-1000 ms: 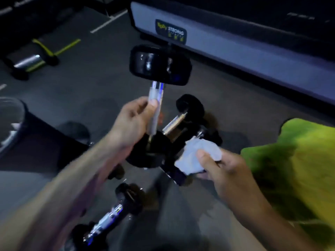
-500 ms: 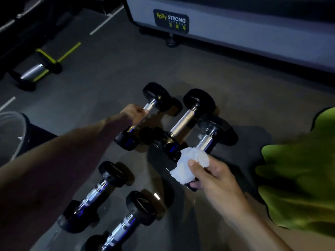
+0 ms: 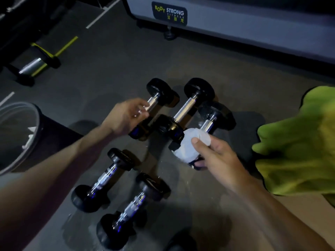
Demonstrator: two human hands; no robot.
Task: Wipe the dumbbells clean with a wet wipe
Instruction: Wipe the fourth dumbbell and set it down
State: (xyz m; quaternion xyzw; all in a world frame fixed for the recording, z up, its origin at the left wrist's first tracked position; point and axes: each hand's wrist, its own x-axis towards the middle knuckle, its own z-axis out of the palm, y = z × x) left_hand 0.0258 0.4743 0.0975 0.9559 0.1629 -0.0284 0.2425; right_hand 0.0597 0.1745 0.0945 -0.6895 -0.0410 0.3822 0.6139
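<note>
While the right hand (image 3: 215, 156) pinches a crumpled white wet wipe (image 3: 190, 147) between thumb and curled fingers, the left hand (image 3: 125, 116) hovers over the chrome handle of the far-left black dumbbell (image 3: 154, 105); its fingers look loosely curled and blurred, and whether that grip actually closes on the bar cannot be told. The wipe is a soft, wrinkled wad, held just above the near end of the rightmost dumbbell (image 3: 212, 122), whose knurled metal bar catches the light. Between those two lies a third dumbbell (image 3: 186, 107) with a smooth, shiny cylinder for a handle and round, matte rubber heads. Nearer the person, two more dumbbells (image 3: 103, 180) (image 3: 134, 205) lie side by side, their polished bars glinting. All rest on the dark, finely textured rubber floor (image 3: 108, 73). To the left stands a round bin with a clear liner (image 3: 20, 134), pale scraps inside. A bright green fabric (image 3: 297, 153) lies in folds at the right. Farther back runs a grey machine base (image 3: 235, 20) lettered "BODY STRONG".
</note>
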